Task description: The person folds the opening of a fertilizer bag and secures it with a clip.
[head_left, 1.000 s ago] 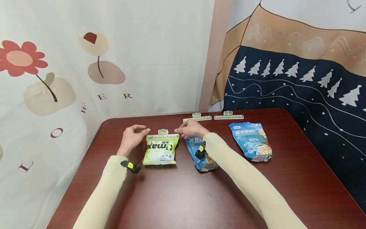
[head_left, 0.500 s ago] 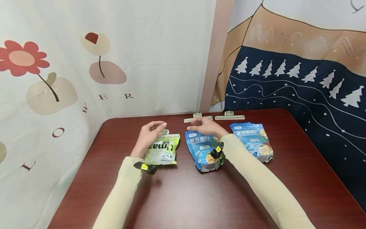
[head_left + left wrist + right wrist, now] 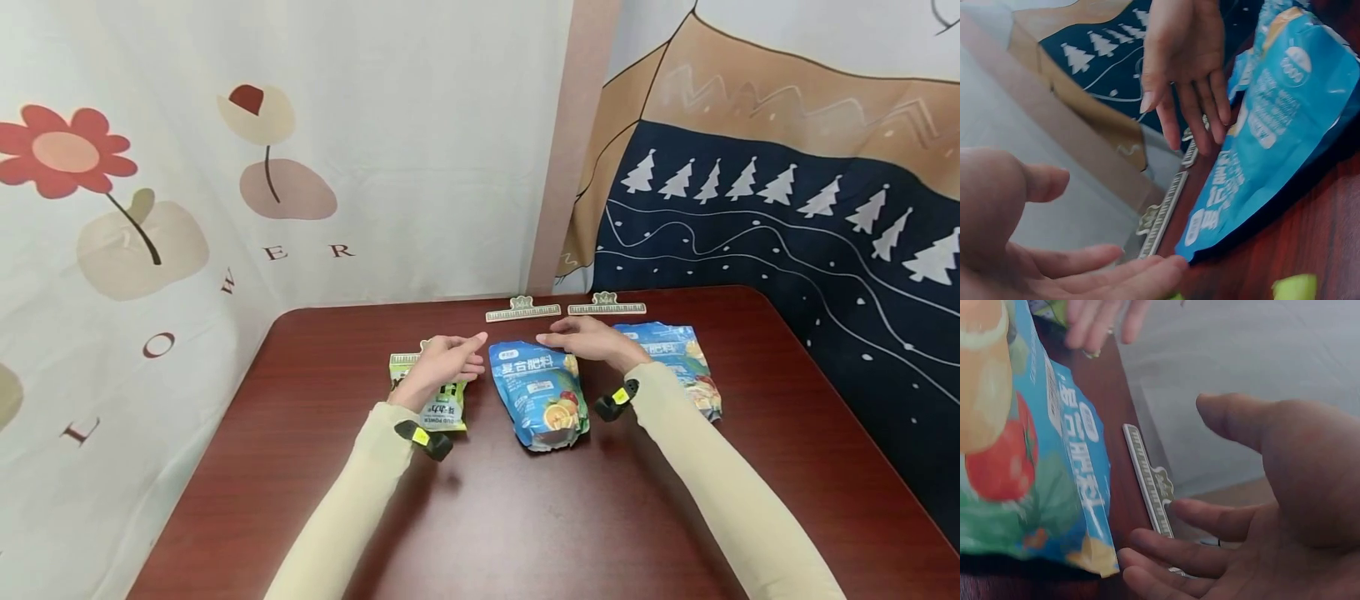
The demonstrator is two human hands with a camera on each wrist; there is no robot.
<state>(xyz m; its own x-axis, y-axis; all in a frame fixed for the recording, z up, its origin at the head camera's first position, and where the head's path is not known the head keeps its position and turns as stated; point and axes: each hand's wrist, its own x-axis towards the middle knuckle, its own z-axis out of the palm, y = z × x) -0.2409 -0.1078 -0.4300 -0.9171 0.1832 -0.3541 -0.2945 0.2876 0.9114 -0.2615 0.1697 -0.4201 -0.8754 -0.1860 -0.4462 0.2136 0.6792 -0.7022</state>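
A blue pouch (image 3: 536, 396) with fruit printed on it lies mid-table between my two hands. My left hand (image 3: 444, 367), fingers extended, hovers over a green snack-sized bag (image 3: 446, 412) and hides part of it; a ruler-marked sealing clip (image 3: 402, 359) sits across that bag's top edge. On the pouch's other side is my right hand (image 3: 596, 342), thumb and fingers spread with nothing in them, near its top right corner. In the left wrist view, the left fingertips (image 3: 1169, 269) come close to the pouch's top corner. A second blue pouch (image 3: 693, 367) lies behind the right hand, partly covered by the arm.
Two more ruler-marked clips, the left clip (image 3: 522, 310) and the right clip (image 3: 606, 306), lie at the back edge of the dark red table (image 3: 495, 525). A white curtain (image 3: 435, 167) and a patterned navy cloth (image 3: 750, 225) hang behind.
Both hands have moved right: the left from beside the green bag to over it, the right from the clip on that bag to beyond the middle blue pouch. The view has shifted slightly.
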